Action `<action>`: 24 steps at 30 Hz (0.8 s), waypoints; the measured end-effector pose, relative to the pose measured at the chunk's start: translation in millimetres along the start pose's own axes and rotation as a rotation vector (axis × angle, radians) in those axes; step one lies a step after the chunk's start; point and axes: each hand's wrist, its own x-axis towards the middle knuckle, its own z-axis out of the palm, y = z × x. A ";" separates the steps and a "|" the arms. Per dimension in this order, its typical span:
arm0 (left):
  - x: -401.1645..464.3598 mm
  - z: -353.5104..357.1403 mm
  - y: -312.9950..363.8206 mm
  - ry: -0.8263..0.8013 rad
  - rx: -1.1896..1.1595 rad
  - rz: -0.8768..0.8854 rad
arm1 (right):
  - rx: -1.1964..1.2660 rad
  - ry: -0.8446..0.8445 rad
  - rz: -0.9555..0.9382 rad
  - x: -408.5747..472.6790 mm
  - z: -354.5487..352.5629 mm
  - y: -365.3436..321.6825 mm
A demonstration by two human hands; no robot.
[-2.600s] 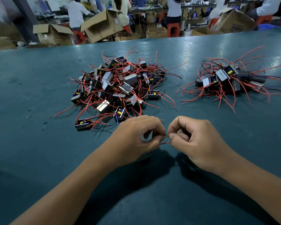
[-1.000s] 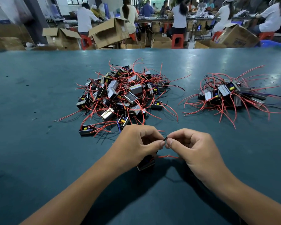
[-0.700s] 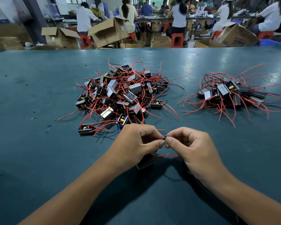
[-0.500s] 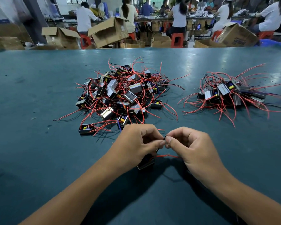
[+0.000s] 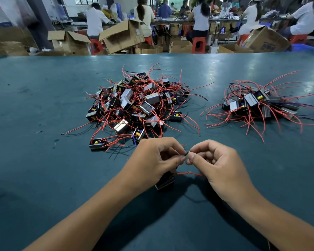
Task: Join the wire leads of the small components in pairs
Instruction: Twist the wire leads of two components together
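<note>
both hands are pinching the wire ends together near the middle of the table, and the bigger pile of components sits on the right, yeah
Not quite. The head view shows the bigger pile on the left and the smaller pile on the right. The rest holds: the left hand and right hand pinch the wire ends together.

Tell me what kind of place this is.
Most likely a factory assembly floor. Two heaps of small boxy components with red wire leads lie on a teal worktable, open brown cardboard cartons stand behind, and a row of workers sits on red stools at a long bench.
</note>
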 end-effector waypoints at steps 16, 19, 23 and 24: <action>-0.6 3.4 2.6 0.038 -0.050 -0.019 | 0.039 0.033 -0.008 2.0 1.5 1.9; -0.9 4.4 2.9 0.043 -0.042 -0.018 | 0.037 0.030 -0.008 2.2 1.3 2.3; -1.8 6.3 4.4 0.059 -0.018 -0.012 | 0.049 0.039 -0.011 3.5 1.6 2.1; -1.7 6.8 5.0 0.062 -0.015 -0.011 | 0.052 0.042 -0.014 3.5 2.5 2.0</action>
